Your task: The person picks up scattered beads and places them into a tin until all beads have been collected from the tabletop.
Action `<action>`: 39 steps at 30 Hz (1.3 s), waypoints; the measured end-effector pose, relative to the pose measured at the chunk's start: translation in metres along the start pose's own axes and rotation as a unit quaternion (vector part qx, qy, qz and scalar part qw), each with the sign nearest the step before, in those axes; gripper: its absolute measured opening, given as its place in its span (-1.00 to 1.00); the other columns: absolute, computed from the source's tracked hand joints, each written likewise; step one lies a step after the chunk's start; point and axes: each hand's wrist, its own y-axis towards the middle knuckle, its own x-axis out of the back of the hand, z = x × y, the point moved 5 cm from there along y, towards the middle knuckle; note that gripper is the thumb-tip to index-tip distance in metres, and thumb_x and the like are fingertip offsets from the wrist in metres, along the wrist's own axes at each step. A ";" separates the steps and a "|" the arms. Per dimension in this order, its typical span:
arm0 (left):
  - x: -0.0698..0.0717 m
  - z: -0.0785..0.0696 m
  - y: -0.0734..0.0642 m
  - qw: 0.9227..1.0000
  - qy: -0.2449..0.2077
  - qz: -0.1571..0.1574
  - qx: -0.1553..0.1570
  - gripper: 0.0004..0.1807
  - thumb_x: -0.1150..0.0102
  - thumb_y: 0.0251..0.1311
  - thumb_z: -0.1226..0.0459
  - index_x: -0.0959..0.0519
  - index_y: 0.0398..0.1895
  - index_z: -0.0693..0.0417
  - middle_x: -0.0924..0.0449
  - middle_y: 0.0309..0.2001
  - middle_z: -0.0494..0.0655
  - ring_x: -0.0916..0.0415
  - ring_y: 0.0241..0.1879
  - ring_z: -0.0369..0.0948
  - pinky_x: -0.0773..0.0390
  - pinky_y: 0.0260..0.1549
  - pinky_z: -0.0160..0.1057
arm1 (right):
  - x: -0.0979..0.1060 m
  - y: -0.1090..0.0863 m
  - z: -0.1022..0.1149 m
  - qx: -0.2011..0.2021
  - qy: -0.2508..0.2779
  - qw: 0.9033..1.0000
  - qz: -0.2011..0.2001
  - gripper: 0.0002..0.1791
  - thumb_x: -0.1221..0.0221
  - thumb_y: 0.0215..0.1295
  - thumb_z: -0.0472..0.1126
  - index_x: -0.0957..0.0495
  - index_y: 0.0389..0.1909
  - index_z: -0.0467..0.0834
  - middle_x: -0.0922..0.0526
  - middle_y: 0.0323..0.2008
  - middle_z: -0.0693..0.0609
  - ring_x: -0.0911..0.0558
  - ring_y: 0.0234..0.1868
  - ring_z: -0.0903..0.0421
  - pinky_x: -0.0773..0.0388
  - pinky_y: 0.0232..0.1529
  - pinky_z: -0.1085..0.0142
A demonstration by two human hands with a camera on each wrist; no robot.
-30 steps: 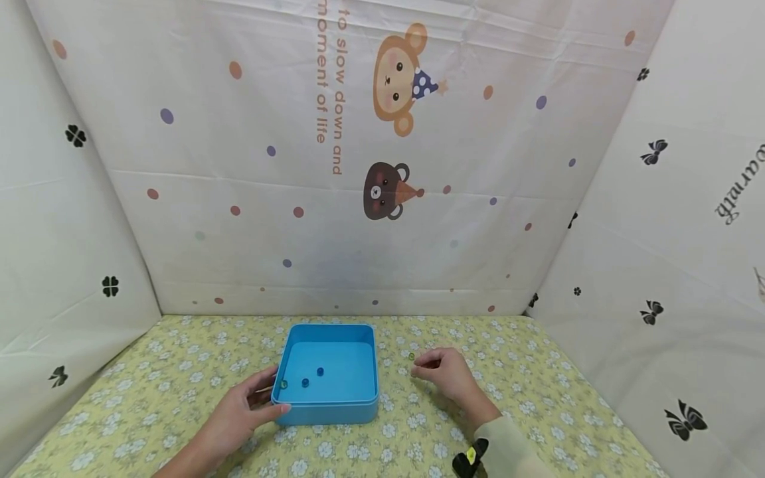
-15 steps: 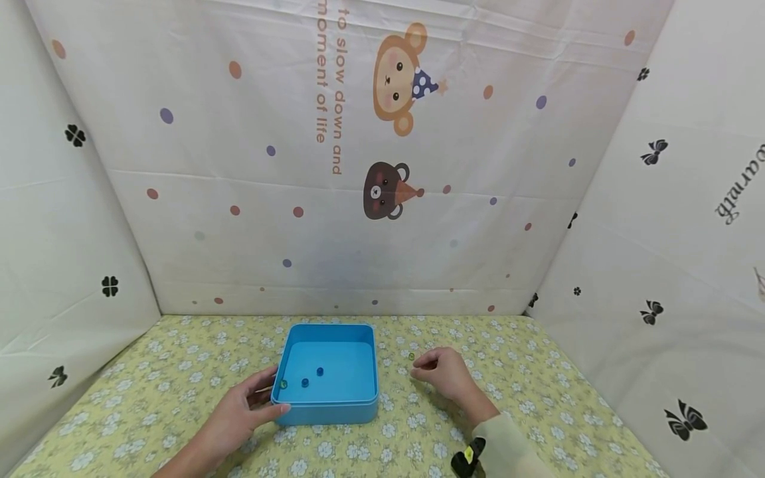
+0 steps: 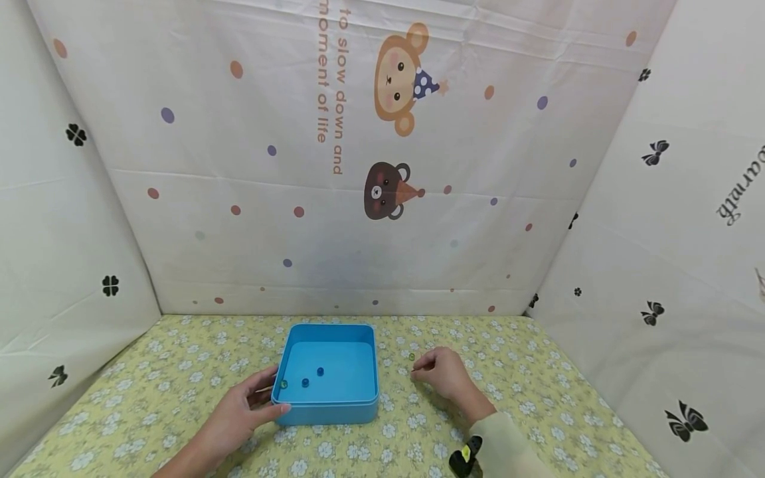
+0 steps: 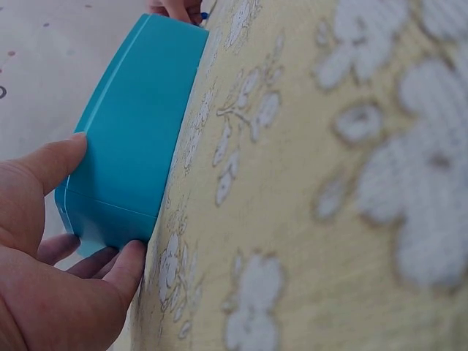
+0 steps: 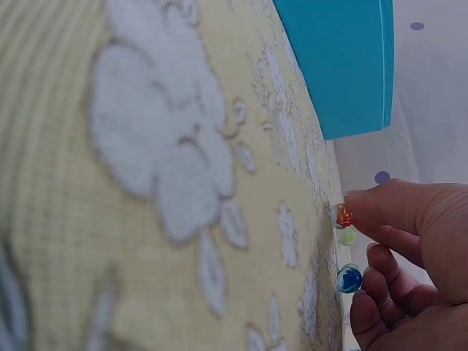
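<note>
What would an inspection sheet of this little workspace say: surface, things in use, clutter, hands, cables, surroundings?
Surface: floral cloth, yellow with white flowers.
Things in use: blue box, upright, holding two blue marbles and a green marble; outside it, an orange marble, a yellow-green marble and another blue marble.
Clutter: nothing seen.
Left hand: holds the box by its near left corner.
Right hand: fingers bent, marbles at the fingertips; whether any is gripped, I can't tell.
Cables: nothing seen.
Surroundings: white walls printed with dots, animal faces, bows and clovers.
</note>
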 end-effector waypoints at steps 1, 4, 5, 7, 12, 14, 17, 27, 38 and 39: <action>0.000 0.000 0.000 1.000 -0.002 0.000 0.001 -0.06 -0.45 0.24 0.18 -0.17 0.59 0.17 -0.27 0.48 0.38 -0.32 0.43 0.33 -0.80 0.21 -0.13 | 0.000 0.000 0.000 0.000 -0.002 1.000 0.001 -0.93 -0.44 0.24 -0.28 -0.77 -0.30 -0.18 -0.70 -0.15 -0.05 -0.59 -0.29 0.14 -0.66 -0.45 0.35; 0.000 0.000 0.000 1.000 -0.003 0.001 0.000 -0.07 -0.45 0.24 0.18 -0.16 0.59 0.17 -0.26 0.49 0.38 -0.31 0.43 0.33 -0.80 0.22 -0.14 | -0.001 0.000 0.000 -0.002 -0.007 1.000 0.001 -0.94 -0.45 0.23 -0.28 -0.77 -0.31 -0.17 -0.70 -0.17 -0.03 -0.59 -0.29 0.15 -0.66 -0.46 0.35; 0.000 0.000 0.000 1.000 -0.003 0.001 0.000 -0.07 -0.45 0.24 0.18 -0.16 0.59 0.17 -0.27 0.48 0.38 -0.32 0.43 0.33 -0.79 0.22 -0.13 | -0.001 0.001 0.000 -0.002 -0.010 1.000 0.002 -0.94 -0.45 0.23 -0.28 -0.77 -0.31 -0.17 -0.70 -0.17 -0.03 -0.60 -0.29 0.16 -0.67 -0.45 0.35; 0.000 0.000 0.000 1.000 -0.003 -0.001 0.000 -0.06 -0.46 0.24 0.18 -0.17 0.59 0.17 -0.27 0.48 0.38 -0.32 0.43 0.32 -0.79 0.22 -0.14 | -0.002 0.002 -0.001 0.001 -0.017 1.000 0.002 -0.94 -0.45 0.22 -0.28 -0.78 -0.30 -0.16 -0.71 -0.17 -0.02 -0.60 -0.29 0.16 -0.68 -0.45 0.35; 0.000 0.000 0.000 1.000 0.002 -0.005 0.001 -0.06 -0.47 0.23 0.17 -0.17 0.59 0.19 -0.29 0.47 0.38 -0.34 0.41 0.32 -0.80 0.20 -0.12 | -0.003 0.003 -0.001 0.011 -0.030 0.999 0.005 -0.94 -0.45 0.21 -0.30 -0.78 -0.30 -0.16 -0.72 -0.19 -0.02 -0.60 -0.31 0.17 -0.67 -0.46 0.36; 0.000 0.000 0.000 1.000 0.003 -0.006 0.001 -0.06 -0.47 0.23 0.17 -0.18 0.59 0.19 -0.29 0.47 0.38 -0.34 0.41 0.32 -0.81 0.20 -0.12 | -0.003 0.003 0.000 0.015 -0.033 0.999 0.008 -0.94 -0.45 0.21 -0.31 -0.79 -0.30 -0.16 -0.73 -0.21 -0.02 -0.60 -0.32 0.17 -0.67 -0.47 0.36; 0.000 -0.001 0.000 1.000 0.001 -0.005 0.001 -0.06 -0.47 0.23 0.17 -0.18 0.59 0.18 -0.29 0.47 0.38 -0.34 0.42 0.32 -0.80 0.21 -0.12 | -0.003 0.004 0.001 0.017 -0.040 0.999 0.010 -0.94 -0.44 0.21 -0.32 -0.79 -0.30 -0.16 -0.73 -0.23 -0.01 -0.61 -0.32 0.18 -0.69 -0.46 0.36; 0.000 0.001 0.002 1.000 -0.007 0.001 -0.001 -0.06 -0.45 0.24 0.17 -0.16 0.60 0.14 -0.27 0.49 0.36 -0.33 0.42 0.32 -0.80 0.21 -0.14 | -0.003 0.004 0.006 0.011 -0.056 0.998 0.017 -0.93 -0.44 0.20 -0.33 -0.79 -0.29 -0.17 -0.75 -0.26 -0.01 -0.65 -0.32 0.18 -0.77 -0.42 0.30; -0.001 0.006 0.003 1.000 -0.014 0.001 0.002 -0.06 -0.46 0.23 0.17 -0.16 0.60 0.08 -0.26 0.50 0.33 -0.31 0.43 0.31 -0.79 0.23 -0.14 | -0.004 0.005 0.004 0.017 -0.062 0.998 0.026 -0.95 -0.42 0.23 -0.32 -0.79 -0.29 -0.16 -0.74 -0.30 0.03 -0.63 -0.35 0.17 -0.74 -0.46 0.31; -0.001 0.006 0.003 1.000 -0.013 0.002 0.001 -0.06 -0.45 0.23 0.17 -0.16 0.60 0.09 -0.26 0.50 0.33 -0.31 0.43 0.32 -0.79 0.23 -0.14 | -0.004 0.005 0.004 0.017 -0.060 0.998 0.026 -0.95 -0.42 0.23 -0.32 -0.80 -0.29 -0.16 -0.75 -0.30 0.03 -0.64 -0.35 0.17 -0.74 -0.46 0.31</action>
